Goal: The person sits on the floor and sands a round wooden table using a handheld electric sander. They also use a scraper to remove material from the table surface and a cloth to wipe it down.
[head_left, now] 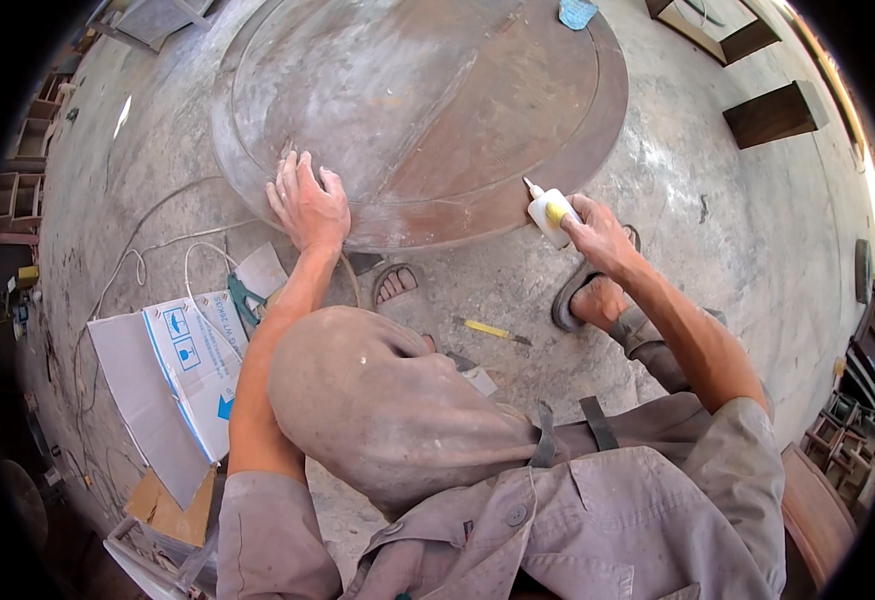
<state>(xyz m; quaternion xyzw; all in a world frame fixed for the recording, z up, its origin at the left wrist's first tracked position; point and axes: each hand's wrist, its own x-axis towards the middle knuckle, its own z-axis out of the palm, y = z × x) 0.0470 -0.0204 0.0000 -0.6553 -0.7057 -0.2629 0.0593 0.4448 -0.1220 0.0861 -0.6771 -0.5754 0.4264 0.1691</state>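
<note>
The concrete floor (697,290) spreads wide around me, and on it, just ahead of my feet, is the biggest piece I'm working on: a round wooden tabletop (527,110). A straight seam runs across it, with paler, dustier wood to the left and browner wood to the right, and a curved line follows the edge a little way in. Off to my left, apart from the wood, lies flattened cardboard (147,370) with blue printing.

My left hand (312,205) rests on the near left part of the rim, fingers spread, powder on the skin; I see nothing gripped in it. My right hand (597,232) is closed around a white squeeze bottle (547,215) with a yellow patch, held at the near right edge of the tabletop. Its pale nozzle (530,187) points up and away from me, over the rim. From above I can't tell whether the tip touches the wood or hangs just clear of it.

I judge the step in hand to be applying something from the bottle along that edge. The next move, as I read it, calls for tilting the nozzle down onto the chosen spot, squeezing gently, and leaving the left palm as a steady brace. The small yellow-handled tool (487,328) lies on the floor between my feet, out of the way.
</note>
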